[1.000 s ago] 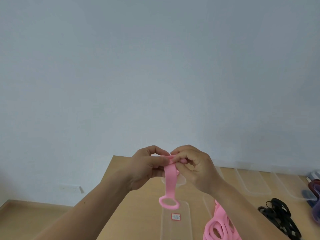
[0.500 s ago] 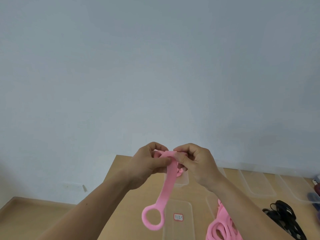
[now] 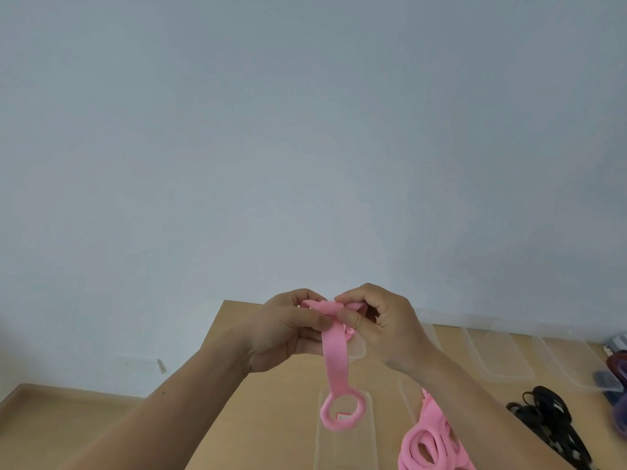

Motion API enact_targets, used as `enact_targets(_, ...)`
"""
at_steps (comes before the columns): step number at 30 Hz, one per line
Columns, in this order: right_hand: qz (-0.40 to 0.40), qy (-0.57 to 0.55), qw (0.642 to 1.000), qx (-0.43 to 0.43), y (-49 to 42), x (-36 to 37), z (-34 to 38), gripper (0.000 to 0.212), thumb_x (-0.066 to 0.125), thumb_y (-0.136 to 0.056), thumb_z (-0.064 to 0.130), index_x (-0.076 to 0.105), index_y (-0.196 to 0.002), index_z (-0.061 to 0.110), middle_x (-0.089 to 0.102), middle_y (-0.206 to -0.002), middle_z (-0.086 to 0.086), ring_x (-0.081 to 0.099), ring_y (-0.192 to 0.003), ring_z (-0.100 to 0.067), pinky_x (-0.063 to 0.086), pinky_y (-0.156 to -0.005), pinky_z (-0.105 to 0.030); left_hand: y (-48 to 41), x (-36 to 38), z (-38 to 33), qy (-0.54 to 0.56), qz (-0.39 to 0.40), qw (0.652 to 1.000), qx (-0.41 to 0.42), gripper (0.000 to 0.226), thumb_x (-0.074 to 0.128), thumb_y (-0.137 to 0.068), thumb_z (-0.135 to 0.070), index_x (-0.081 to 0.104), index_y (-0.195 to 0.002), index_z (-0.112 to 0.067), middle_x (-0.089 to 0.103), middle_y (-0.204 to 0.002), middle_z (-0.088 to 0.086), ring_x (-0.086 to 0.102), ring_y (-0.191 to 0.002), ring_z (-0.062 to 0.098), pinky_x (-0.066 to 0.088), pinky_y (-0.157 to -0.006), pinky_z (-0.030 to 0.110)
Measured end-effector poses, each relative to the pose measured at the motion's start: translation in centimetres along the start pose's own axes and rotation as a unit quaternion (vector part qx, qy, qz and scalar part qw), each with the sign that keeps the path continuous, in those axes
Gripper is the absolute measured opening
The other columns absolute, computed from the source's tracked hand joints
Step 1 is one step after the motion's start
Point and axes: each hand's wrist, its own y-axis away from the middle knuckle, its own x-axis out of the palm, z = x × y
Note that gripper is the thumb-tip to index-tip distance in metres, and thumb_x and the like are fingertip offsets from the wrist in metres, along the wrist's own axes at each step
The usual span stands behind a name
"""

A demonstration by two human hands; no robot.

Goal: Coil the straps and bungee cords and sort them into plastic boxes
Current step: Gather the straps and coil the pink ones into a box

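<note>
Both your hands are up above the light wooden table (image 3: 237, 385), with one flat pink strap (image 3: 334, 357) between them. Your left hand (image 3: 288, 329) pinches the strap's folded top end with thumb and curled fingers. Your right hand (image 3: 383, 325) pinches the same end from the other side, fingers curled close. The rest of the strap hangs down to its single pink ring (image 3: 325, 415), above the first clear plastic box (image 3: 346, 449), which shows a small red-and-white label (image 3: 344, 418).

You have five clear boxes in view. The second clear box (image 3: 358, 351) is behind your hands. The third clear box (image 3: 409, 401) is beside one heap of pink straps (image 3: 431, 442); I cannot tell whether the heap lies inside it. The fourth clear box (image 3: 495, 361) and fifth clear box (image 3: 570, 364) stand further right. One tangle of black cords (image 3: 546, 415) lies on the table. The dark purple and blue items (image 3: 617, 368) at the right edge are too blurred to count.
</note>
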Motion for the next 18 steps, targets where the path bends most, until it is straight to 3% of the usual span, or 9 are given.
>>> enact_targets(3, -0.006, 0.042, 0.998, -0.04, 0.18, 0.28, -0.41, 0.021, 0.075, -0.085, 0.012, 0.07, -0.094, 0.031, 0.067, -0.084, 0.012, 0.062, -0.074, -0.007, 0.044, -0.065, -0.013, -0.13, 0.18, 0.1, 0.009, -0.009, 1.0, 0.004, 0.016, 0.072, -0.083, -0.008, 0.063, -0.095, -0.003, 0.073, -0.093, 0.019, 0.073, -0.091, 0.033, 0.059, -0.074, 0.036)
enact_targets(5, -0.009, 0.035, 0.998, -0.043, 0.34, 0.38, -0.38, 0.031, 0.075, -0.083, 0.007, 0.068, -0.091, 0.036, 0.067, -0.084, 0.011, 0.06, -0.07, -0.002, 0.041, -0.064, -0.009, -0.23, 0.29, 0.21, 0.017, -0.03, 0.999, 0.007, 0.016, 0.074, -0.083, -0.006, 0.063, -0.094, -0.001, 0.073, -0.09, 0.018, 0.074, -0.087, 0.031, 0.059, -0.073, 0.035)
enact_targets(9, 0.009, -0.101, 0.992, 0.074, 0.43, 0.31, -0.28, 0.024, 0.078, -0.081, 0.013, 0.071, -0.088, 0.035, 0.069, -0.087, 0.004, 0.062, -0.069, -0.005, 0.05, -0.068, -0.019, -0.2, 0.36, 0.35, 0.027, -0.052, 0.997, 0.041, 0.023, 0.075, -0.081, 0.0, 0.062, -0.099, 0.002, 0.073, -0.091, 0.022, 0.074, -0.082, 0.034, 0.06, -0.069, 0.033)
enact_targets(11, 0.023, -0.178, 0.976, 0.119, 0.28, 0.14, -0.11, 0.017, 0.076, -0.078, 0.027, 0.071, -0.094, 0.028, 0.07, -0.089, -0.001, 0.064, -0.073, -0.012, 0.053, -0.068, -0.025, -0.27, 0.27, 0.44, 0.002, -0.071, 0.995, 0.069, 0.021, 0.072, -0.081, 0.007, 0.062, -0.099, 0.003, 0.073, -0.091, 0.023, 0.073, -0.085, 0.037, 0.059, -0.07, 0.033)
enact_targets(12, 0.022, -0.206, 0.969, 0.136, 0.13, 0.13, -0.01, 0.025, 0.074, -0.076, 0.034, 0.069, -0.098, 0.024, 0.07, -0.09, -0.002, 0.065, -0.071, -0.013, 0.053, -0.067, -0.026, -0.35, 0.18, 0.53, -0.023, -0.08, 0.993, 0.084, 0.02, 0.07, -0.082, 0.011, 0.062, -0.098, 0.004, 0.073, -0.09, 0.022, 0.073, -0.087, 0.038, 0.059, -0.071, 0.032)
enact_targets(14, 0.016, -0.219, 0.961, 0.166, -0.17, 0.15, 0.17, 0.033, 0.07, -0.076, 0.042, 0.067, -0.101, 0.021, 0.071, -0.088, -0.004, 0.066, -0.068, -0.017, 0.052, -0.063, -0.028, -0.46, 0.09, 0.68, -0.08, -0.093, 0.986, 0.11, 0.018, 0.068, -0.082, 0.015, 0.064, -0.095, 0.003, 0.073, -0.084, 0.012, 0.073, -0.085, 0.032, 0.058, -0.071, 0.028)
enact_targets(18, 0.043, -0.195, 0.962, 0.185, -0.38, 0.38, 0.02, 0.028, 0.072, -0.081, 0.04, 0.068, -0.094, 0.016, 0.073, -0.077, -0.01, 0.067, -0.065, -0.024, 0.051, -0.056, -0.029, -0.45, 0.02, 0.96, -0.167, -0.128, 0.966, 0.15, 0.019, 0.07, -0.082, 0.012, 0.067, -0.094, -0.003, 0.07, -0.073, -0.006, 0.071, -0.073, 0.011, 0.053, -0.066, 0.016)
